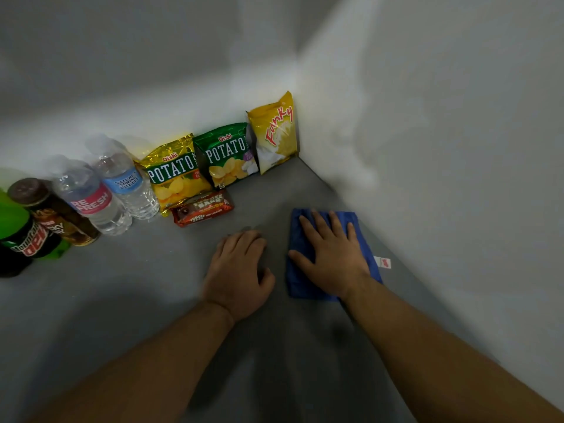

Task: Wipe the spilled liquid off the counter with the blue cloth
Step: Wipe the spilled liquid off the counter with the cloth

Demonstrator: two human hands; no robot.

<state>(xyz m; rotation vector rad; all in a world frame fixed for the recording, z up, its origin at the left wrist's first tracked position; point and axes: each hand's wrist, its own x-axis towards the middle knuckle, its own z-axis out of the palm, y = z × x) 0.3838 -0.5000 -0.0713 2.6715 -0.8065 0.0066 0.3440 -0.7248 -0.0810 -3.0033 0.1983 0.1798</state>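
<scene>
Blue cloth (305,286): folded, on grey counter (122,300) nr right wall. R hand (332,257): flat on cloth, fingers straight, spread. L hand (238,270): palm down on counter just beside cloth, fingers relaxed, holding nothing.

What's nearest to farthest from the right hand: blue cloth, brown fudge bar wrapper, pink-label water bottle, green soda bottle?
1. Blue cloth, under the right hand.
2. Brown fudge bar wrapper, left.
3. Pink-label water bottle, farther left.
4. Green soda bottle, far left.
</scene>
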